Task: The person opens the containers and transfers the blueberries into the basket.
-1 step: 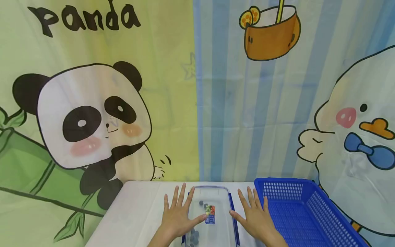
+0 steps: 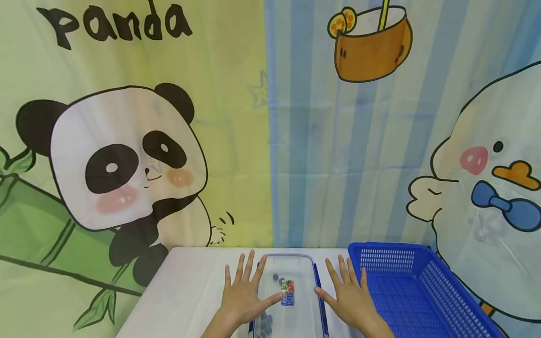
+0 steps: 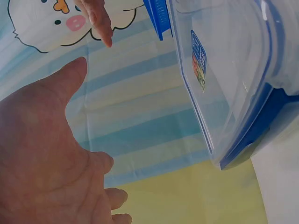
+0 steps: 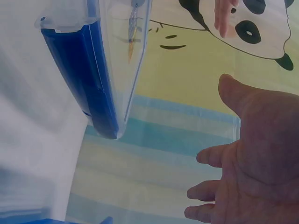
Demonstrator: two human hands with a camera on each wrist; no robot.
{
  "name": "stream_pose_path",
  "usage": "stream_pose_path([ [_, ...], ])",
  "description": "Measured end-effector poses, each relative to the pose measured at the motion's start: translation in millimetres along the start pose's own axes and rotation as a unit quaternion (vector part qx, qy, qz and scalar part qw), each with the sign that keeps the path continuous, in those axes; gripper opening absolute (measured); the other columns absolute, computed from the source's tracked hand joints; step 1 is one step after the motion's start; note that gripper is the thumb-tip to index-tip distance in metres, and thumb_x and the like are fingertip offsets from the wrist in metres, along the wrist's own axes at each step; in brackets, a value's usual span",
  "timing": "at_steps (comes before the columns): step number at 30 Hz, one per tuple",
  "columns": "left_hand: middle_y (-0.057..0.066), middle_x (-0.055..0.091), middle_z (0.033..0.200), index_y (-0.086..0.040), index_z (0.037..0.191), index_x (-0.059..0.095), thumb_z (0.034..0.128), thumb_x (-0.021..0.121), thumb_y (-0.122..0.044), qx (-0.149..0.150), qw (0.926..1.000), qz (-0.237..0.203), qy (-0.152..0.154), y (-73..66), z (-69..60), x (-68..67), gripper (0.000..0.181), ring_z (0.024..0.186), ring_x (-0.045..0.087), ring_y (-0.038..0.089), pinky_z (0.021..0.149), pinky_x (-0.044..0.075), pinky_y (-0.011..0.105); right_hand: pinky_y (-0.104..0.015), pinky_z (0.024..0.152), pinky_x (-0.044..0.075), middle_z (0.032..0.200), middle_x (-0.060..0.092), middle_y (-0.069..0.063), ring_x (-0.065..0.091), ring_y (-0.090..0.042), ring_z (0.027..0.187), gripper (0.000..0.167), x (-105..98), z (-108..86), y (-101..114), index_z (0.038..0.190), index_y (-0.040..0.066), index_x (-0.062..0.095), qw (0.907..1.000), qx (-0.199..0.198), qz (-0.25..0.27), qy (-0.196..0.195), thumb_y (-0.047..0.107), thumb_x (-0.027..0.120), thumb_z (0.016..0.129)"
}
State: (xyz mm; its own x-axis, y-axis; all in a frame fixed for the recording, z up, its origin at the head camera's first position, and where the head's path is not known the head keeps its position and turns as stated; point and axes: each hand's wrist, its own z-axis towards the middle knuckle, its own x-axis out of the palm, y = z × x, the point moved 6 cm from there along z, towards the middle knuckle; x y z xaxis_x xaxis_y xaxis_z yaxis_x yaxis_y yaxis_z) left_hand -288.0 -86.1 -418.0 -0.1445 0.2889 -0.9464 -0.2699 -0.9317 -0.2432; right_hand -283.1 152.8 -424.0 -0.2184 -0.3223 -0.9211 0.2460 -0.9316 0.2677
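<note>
A printed curtain (image 2: 310, 164), with a panda on its yellow part and a white bird on its striped part, hangs behind a white-covered desk (image 2: 190, 291). To the right on the desk lies a blue perforated basket (image 2: 393, 295). Left of the basket is the clear lidded container (image 2: 306, 321), lying between the two bare hands. The left grip (image 2: 241, 300) is released, fingers spread, its thumb reaching across the container's left edge in the head view. The right grip (image 2: 354, 300) is likewise released and spread, between container and basket; both wrist views show a gap from palm to container. Blue side clips (image 4: 81, 77) run along the container's long edges. A small colored label (image 2: 288, 293) sits just beside the left thumb tip. Smallest are grayish-blue round pieces (image 2: 266, 324), seen through the lid, most near the left wrist.
</note>
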Motion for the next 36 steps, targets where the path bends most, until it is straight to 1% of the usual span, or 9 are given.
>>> stream_pose_path([
  [7, 0.012, 0.009, 0.154, -0.023, 0.148, 0.022, 0.0763, 0.043, -0.076, -0.001, 0.9999, -0.012, -0.013, 7.0, -1.7, 5.9, 0.092, 0.139, 0.002, 0.034, 0.105, -0.008, 0.065, -0.07, 0.102, 0.003, 0.146, 0.023, -0.027, 0.011, -0.045, 0.135, 0.078, 2.5, -1.8, 6.5, 0.141, 0.009, 0.037, 0.9999, 0.007, 0.014, -0.001, 0.061, 0.049, 0.085],
  [11, 0.021, 0.017, 0.15, -0.019, 0.147, 0.025, 0.0824, 0.05, -0.064, -0.012, 0.9908, -0.133, -0.019, 25.1, 0.5, 37.4, 0.083, 0.134, 0.015, 0.044, 0.101, 0.009, 0.071, -0.07, 0.1, 0.019, 0.143, 0.023, -0.032, 0.021, -0.051, 0.129, 0.075, 27.7, -7.0, 14.4, 0.14, 0.006, 0.039, 0.9918, 0.041, 0.121, -0.008, 0.055, 0.055, 0.085],
  [13, 0.024, 0.02, 0.148, -0.02, 0.147, 0.024, 0.0864, 0.054, -0.054, -0.026, 0.9672, -0.253, -0.004, 37.1, 2.7, 63.5, 0.076, 0.13, 0.022, 0.049, 0.099, 0.02, 0.07, -0.07, 0.095, 0.027, 0.142, 0.021, -0.035, 0.026, -0.055, 0.125, 0.076, 48.5, -9.3, 15.1, 0.14, 0.006, 0.037, 0.9806, 0.069, 0.184, -0.001, 0.054, 0.056, 0.085],
  [17, 0.023, 0.02, 0.148, -0.024, 0.148, 0.022, 0.0913, 0.055, -0.039, -0.047, 0.8776, -0.476, 0.032, 54.6, 6.5, 107.8, 0.067, 0.126, 0.031, 0.048, 0.099, 0.034, 0.06, -0.071, 0.086, 0.037, 0.139, 0.022, -0.039, 0.033, -0.059, 0.117, 0.075, 81.4, -10.2, 8.1, 0.142, 0.01, 0.036, 0.9636, 0.097, 0.249, 0.007, 0.05, 0.061, 0.083],
  [19, 0.02, 0.019, 0.149, -0.026, 0.147, 0.023, 0.0909, 0.056, -0.037, -0.056, 0.8464, -0.528, 0.043, 59.6, 6.5, 117.7, 0.066, 0.128, 0.031, 0.044, 0.102, 0.033, 0.054, -0.071, 0.085, 0.037, 0.138, 0.025, -0.039, 0.036, -0.059, 0.115, 0.073, 88.9, -9.8, 3.5, 0.141, 0.012, 0.038, 0.961, 0.092, 0.261, 0.006, 0.046, 0.064, 0.082],
  [21, 0.021, 0.02, 0.149, -0.025, 0.146, 0.026, 0.0902, 0.058, -0.036, -0.058, 0.8323, -0.549, 0.049, 63.3, 6.4, 122.7, 0.065, 0.128, 0.032, 0.042, 0.104, 0.032, 0.053, -0.072, 0.084, 0.037, 0.138, 0.026, -0.039, 0.036, -0.06, 0.115, 0.072, 94.4, -10.6, -0.5, 0.141, 0.015, 0.039, 0.9575, 0.087, 0.274, 0.017, 0.045, 0.066, 0.081],
  [24, 0.021, 0.024, 0.147, -0.024, 0.144, 0.033, 0.0889, 0.06, -0.036, -0.062, 0.8221, -0.563, 0.062, 67.9, 4.9, 124.9, 0.063, 0.129, 0.032, 0.04, 0.105, 0.03, 0.051, -0.074, 0.083, 0.035, 0.139, 0.026, -0.037, 0.033, -0.06, 0.117, 0.072, 101.7, -12.2, -5.8, 0.141, 0.021, 0.039, 0.9484, 0.092, 0.301, 0.04, 0.049, 0.065, 0.08],
  [31, 0.02, 0.026, 0.147, -0.022, 0.143, 0.036, 0.0902, 0.06, -0.027, -0.059, 0.7762, -0.62, 0.099, 75.9, 0.2, 129.7, 0.058, 0.134, 0.025, 0.036, 0.108, 0.025, 0.048, -0.074, 0.09, 0.029, 0.146, 0.025, -0.024, 0.026, -0.053, 0.126, 0.071, 112.6, -15.0, -10.6, 0.14, 0.029, 0.039, 0.9188, 0.111, 0.374, 0.058, 0.047, 0.068, 0.078],
  [36, 0.02, 0.018, 0.149, -0.022, 0.144, 0.033, 0.0912, 0.059, -0.022, -0.059, 0.7523, -0.644, 0.126, 75.1, 0.3, 128.9, 0.059, 0.135, 0.02, 0.036, 0.108, 0.026, 0.047, -0.074, 0.091, 0.027, 0.147, 0.024, -0.022, 0.022, -0.051, 0.129, 0.07, 112.3, -14.9, -11.1, 0.14, 0.029, 0.04, 0.9112, 0.113, 0.392, 0.059, 0.045, 0.069, 0.078],
])
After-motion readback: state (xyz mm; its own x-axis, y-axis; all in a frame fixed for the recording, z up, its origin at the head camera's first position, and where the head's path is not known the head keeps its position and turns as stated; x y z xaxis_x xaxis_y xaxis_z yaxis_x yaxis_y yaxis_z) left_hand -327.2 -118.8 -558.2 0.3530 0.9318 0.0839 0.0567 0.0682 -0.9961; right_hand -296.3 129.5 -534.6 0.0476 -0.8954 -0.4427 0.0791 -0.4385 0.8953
